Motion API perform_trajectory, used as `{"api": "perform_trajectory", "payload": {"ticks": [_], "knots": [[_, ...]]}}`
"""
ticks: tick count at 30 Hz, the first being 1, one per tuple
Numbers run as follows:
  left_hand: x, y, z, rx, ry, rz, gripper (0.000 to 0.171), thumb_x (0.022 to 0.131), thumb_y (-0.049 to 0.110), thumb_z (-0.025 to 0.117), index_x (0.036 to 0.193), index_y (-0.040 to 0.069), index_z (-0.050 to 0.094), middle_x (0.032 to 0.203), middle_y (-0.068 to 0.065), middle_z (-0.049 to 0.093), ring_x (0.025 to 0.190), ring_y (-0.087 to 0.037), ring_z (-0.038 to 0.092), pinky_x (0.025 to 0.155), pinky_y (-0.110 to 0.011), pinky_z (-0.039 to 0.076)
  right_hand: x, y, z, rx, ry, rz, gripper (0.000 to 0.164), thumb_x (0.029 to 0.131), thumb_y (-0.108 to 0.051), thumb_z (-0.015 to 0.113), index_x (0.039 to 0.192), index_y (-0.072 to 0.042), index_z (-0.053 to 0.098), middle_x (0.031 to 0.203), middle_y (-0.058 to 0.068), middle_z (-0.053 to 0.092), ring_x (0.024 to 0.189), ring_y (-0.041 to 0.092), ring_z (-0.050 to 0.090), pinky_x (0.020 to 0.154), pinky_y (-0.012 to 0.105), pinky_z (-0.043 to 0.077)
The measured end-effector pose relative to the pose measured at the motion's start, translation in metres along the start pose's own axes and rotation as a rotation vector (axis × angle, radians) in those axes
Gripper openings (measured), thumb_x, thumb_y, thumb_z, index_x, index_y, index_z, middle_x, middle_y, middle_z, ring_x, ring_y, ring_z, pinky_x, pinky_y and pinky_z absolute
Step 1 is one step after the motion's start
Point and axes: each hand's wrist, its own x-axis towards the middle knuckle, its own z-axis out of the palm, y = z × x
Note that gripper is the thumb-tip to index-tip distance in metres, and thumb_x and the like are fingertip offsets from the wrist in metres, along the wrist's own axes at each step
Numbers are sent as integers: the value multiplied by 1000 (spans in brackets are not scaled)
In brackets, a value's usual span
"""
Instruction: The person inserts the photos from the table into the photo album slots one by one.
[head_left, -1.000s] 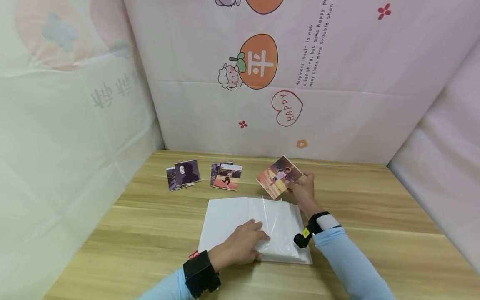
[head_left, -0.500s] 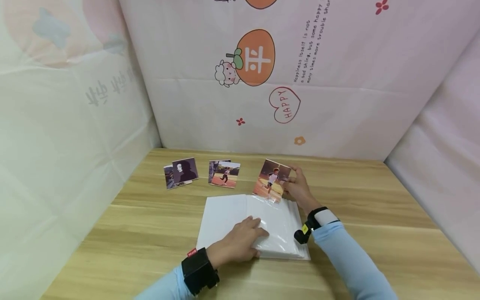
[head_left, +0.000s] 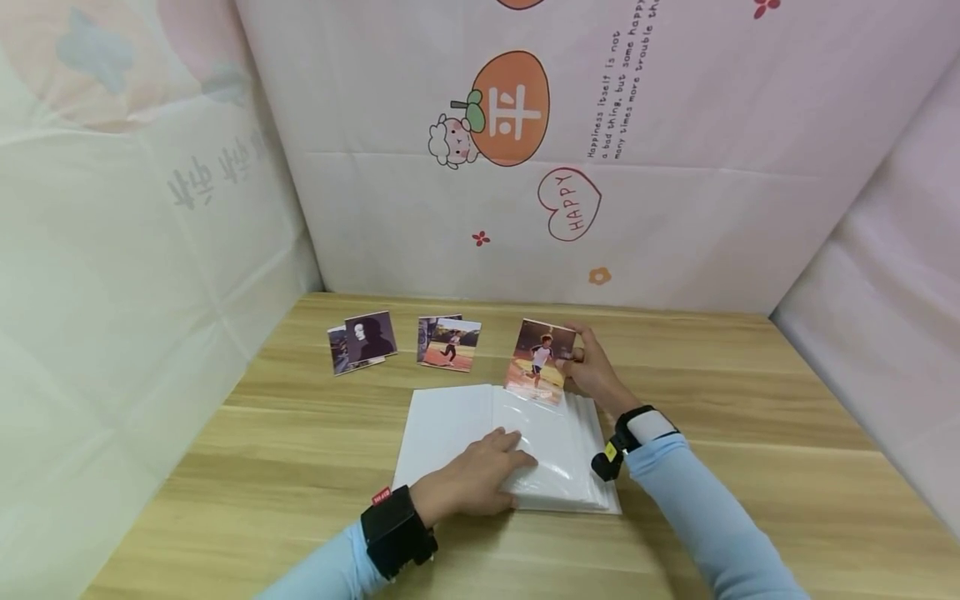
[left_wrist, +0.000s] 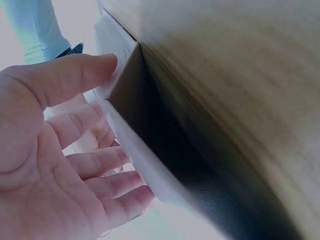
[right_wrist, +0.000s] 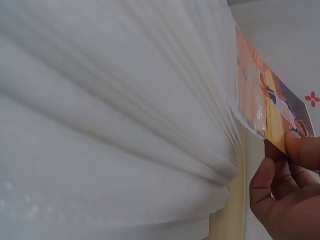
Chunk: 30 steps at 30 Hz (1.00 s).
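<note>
An album lies spread on the table with its clear plastic sleeves on the right side. My right hand pinches a photo of a runner by its right edge, thumb on the picture side. The photo's lower edge meets the far edge of the top sleeve, and glossy film seems to cover that edge in the right wrist view. My left hand rests on the album near its fold, fingers extended. In the left wrist view its thumb lies by the album's near edge.
Two overlapping photos lie at the back left, the upper one dark. To their right are two more overlapping photos, a runner on top. A printed white cloth hangs behind the wooden table.
My right hand has turned the photo from slanted to nearly upright and moved it left and down to the sleeve's far edge. The left hand stays on the album.
</note>
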Motion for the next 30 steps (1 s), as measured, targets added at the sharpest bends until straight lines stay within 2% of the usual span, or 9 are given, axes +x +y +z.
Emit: {"api": "perform_trajectory", "payload": {"ticks": [6,10,14,20,24,27,30], "knots": [[1,0,-1,-6,-15,1,49,77,18,75,123,17,59,140,-15,39,130,-35,31,100,-48,32,2,1,-5,-41,-26,-40,66,88,13,50,143,-13,24,83,18,60,67,17,53,54,28,43],[0,1,-3,8,-12,10,49,77,19,76,122,17,59,139,-15,40,129,-34,32,99,-46,34,2,1,-6,-40,-51,-59,65,89,12,50,143,-11,23,78,15,57,65,15,51,53,25,42],[0,2,-4,7,-11,10,49,76,20,76,122,17,59,139,-15,40,129,-34,33,99,-46,34,1,1,-4,-40,-65,-61,61,89,13,46,142,-9,26,68,7,46,58,13,44,50,22,36],[-2,1,-4,6,-14,4,49,77,21,76,122,19,59,140,-14,40,129,-34,33,99,-46,34,-2,2,0,-34,-90,-50,56,90,14,45,140,-6,30,74,15,53,66,18,53,53,23,41],[-2,1,-4,13,-14,5,48,77,22,76,122,19,59,140,-14,40,129,-33,33,99,-46,34,-2,2,0,-18,-126,-37,56,90,13,44,140,-7,30,70,13,51,55,12,47,48,22,37],[-2,1,-5,20,-12,6,48,77,22,76,122,20,59,140,-13,40,129,-33,33,99,-45,34,-2,2,0,-41,-149,-28,56,90,12,44,141,-9,31,65,7,44,49,9,37,45,21,31],[-2,1,-5,26,-10,8,48,77,22,76,122,20,60,139,-14,41,129,-33,33,99,-45,34,-2,3,0,-63,-162,-28,57,90,11,45,142,-8,30,66,5,42,50,10,36,45,22,31]]}}
